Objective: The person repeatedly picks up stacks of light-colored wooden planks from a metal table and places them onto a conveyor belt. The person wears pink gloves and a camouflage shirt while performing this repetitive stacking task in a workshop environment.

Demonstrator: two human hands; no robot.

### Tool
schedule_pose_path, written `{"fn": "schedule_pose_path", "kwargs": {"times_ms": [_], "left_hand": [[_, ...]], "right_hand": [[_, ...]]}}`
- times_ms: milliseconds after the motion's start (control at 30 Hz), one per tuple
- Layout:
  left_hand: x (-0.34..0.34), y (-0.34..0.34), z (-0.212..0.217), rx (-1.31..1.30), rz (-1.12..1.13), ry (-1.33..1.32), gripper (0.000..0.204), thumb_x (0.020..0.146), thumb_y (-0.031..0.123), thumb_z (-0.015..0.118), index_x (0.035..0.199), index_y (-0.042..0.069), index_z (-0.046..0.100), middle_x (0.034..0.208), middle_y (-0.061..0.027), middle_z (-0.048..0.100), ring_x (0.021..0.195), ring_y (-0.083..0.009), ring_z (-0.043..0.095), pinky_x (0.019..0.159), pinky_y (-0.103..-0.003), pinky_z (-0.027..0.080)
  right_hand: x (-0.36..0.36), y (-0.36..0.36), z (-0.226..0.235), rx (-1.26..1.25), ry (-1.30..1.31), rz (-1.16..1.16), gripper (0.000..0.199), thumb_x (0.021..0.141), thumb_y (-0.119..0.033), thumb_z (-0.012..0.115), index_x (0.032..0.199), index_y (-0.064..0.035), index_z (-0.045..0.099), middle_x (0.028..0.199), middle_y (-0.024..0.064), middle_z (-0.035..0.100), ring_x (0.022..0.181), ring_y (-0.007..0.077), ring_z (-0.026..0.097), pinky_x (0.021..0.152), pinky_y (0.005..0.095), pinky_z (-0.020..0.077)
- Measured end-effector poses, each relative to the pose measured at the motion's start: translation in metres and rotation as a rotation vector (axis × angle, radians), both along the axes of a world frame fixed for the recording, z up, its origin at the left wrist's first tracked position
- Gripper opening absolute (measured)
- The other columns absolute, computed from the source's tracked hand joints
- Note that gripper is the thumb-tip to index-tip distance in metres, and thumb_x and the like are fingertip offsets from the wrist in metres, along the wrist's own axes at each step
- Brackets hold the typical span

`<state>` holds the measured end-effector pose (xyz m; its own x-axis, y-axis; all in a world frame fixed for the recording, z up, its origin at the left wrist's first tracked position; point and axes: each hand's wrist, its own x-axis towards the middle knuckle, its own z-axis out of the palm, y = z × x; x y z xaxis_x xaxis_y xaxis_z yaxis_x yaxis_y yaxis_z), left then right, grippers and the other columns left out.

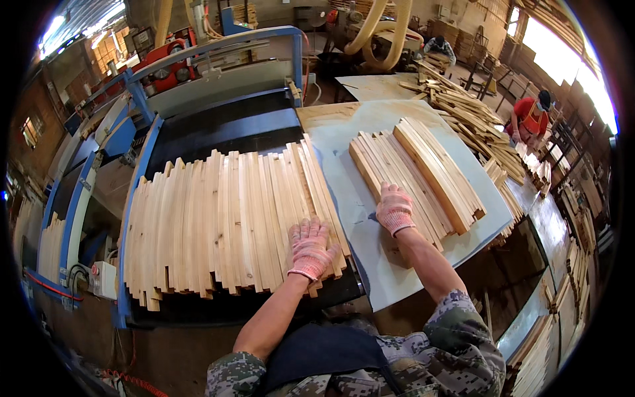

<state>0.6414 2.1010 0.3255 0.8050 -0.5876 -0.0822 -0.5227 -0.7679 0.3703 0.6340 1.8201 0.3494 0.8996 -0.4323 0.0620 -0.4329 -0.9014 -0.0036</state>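
Beside the blue machine (pixel 139 165), slat row (pixel 225 218) under left hand (pixel 309 248), right hand (pixel 395 208) on stacked slats (pixel 423 172)

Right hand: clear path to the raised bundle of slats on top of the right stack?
Probably yes. The right hand already rests on the near end of the right stack, and the raised bundle lies just beyond it with nothing between.

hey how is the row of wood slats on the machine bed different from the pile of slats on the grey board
The row of slats is a wide single layer lying on the dark bed of the blue machine; the pile of slats is narrower, stacked in layers on the grey board. The left hand rests flat on the row; the right hand touches the pile's near end. Both are pale, bare wood.
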Motion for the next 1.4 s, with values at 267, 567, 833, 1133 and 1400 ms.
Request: {"fn": "schedule_pose_path", "kwargs": {"times_ms": [267, 567, 833, 1133, 1400], "left_hand": [[0.002, 0.178, 0.016, -0.713, 0.152, 0.105, 0.061, 0.100, 0.030, 0.076, 0.153, 0.003, 0.058, 0.159, -0.0214, 0.055, 0.146, -0.0379, 0.052, 0.123, -0.044, 0.042], [0.007, 0.548, 0.042, -0.110, 1.153, -0.629, 0.080, 0.095, 0.036, 0.079, 0.160, 0.003, 0.046, 0.161, -0.0247, 0.051, 0.151, -0.0408, 0.045, 0.127, -0.048, 0.035], [0.035, 0.636, 0.099, 0.358, 1.378, -0.182, 0.097, 0.097, 0.055, 0.069, 0.170, 0.008, 0.028, 0.176, -0.0152, 0.031, 0.164, -0.0343, 0.025, 0.133, -0.050, 0.022], [0.034, 0.666, 0.065, 0.416, 1.140, -0.360, 0.089, 0.097, 0.053, 0.071, 0.163, 0.001, 0.042, 0.163, -0.0253, 0.049, 0.152, -0.0426, 0.044, 0.124, -0.051, 0.037], [0.028, 0.594, 0.021, -0.553, 0.729, -0.802, 0.066, 0.113, 0.029, 0.058, 0.165, -0.005, 0.036, 0.171, -0.0218, 0.040, 0.156, -0.0342, 0.041, 0.129, -0.044, 0.032]], "right_hand": [[-0.044, 0.114, 0.041, 0.771, 0.300, 0.009, 0.069, 0.097, -0.043, 0.061, 0.152, -0.0015, 0.051, 0.123, 0.0301, 0.072, 0.094, 0.0394, 0.076, 0.088, 0.0470, 0.0604], [-0.065, 0.130, -0.045, 1.383, -0.235, -0.152, 0.060, 0.096, -0.013, 0.073, 0.152, 0.0020, 0.056, 0.110, 0.0098, 0.073, 0.086, 0.0182, 0.070, 0.067, 0.0345, 0.0597], [-0.052, 0.122, -0.026, 0.384, -0.244, 0.098, 0.065, 0.098, -0.010, 0.066, 0.160, -0.0010, 0.049, 0.091, 0.0175, 0.070, 0.068, 0.0314, 0.067, 0.068, 0.0439, 0.0567], [-0.117, 0.130, 0.040, 0.179, -0.536, 0.173, 0.072, 0.094, -0.011, 0.068, 0.163, -0.0201, 0.050, 0.105, 0.0208, 0.072, 0.085, 0.0414, 0.072, 0.073, 0.0533, 0.0572], [-0.147, 0.077, -0.028, 0.152, -0.210, -0.187, 0.071, 0.100, -0.031, 0.064, 0.165, -0.0174, 0.039, 0.119, 0.0201, 0.074, 0.102, 0.0409, 0.073, 0.086, 0.0538, 0.0583]]}}
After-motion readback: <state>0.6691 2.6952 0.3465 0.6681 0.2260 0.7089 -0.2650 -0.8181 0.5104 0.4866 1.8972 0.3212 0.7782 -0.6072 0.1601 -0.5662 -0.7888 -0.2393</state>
